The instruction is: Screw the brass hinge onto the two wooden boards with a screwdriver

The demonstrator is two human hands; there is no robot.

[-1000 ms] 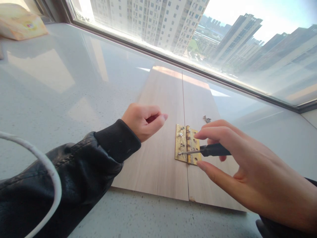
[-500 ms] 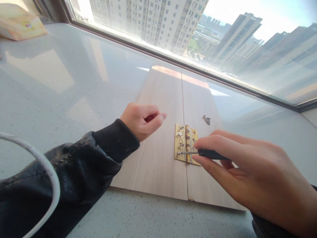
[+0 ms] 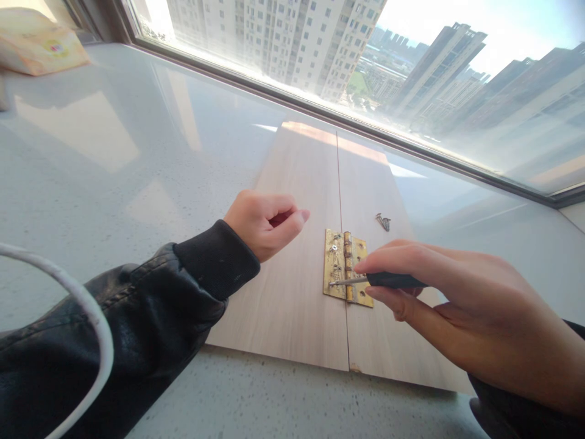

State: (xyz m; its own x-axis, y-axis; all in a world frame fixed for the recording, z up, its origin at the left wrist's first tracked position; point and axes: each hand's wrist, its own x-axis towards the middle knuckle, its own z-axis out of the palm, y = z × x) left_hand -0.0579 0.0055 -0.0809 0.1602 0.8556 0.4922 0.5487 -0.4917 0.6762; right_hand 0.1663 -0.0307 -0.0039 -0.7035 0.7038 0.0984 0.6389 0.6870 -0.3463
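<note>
My right hand grips the black handle of a screwdriver between thumb and fingers. Its thin metal shaft reaches left across the knuckle of a brass hinge, and the tip meets a screw near the lower end of the left leaf. Other screws stand in that leaf; a shiny screw head shows higher up. The hinge spans the seam between two pale wooden boards, the left board and the right board. My left hand is a closed fist over the left board, with no object visible in it.
Several loose screws lie on the right board, above the hinge. The boards rest on a speckled white countertop beside a window frame. A soft pack sits at the far left corner. A white cable crosses my left sleeve.
My right hand has rolled slightly around the screwdriver, and its fingers have shifted on the handle. The tip stays at the same screw. My left hand keeps its pose.
</note>
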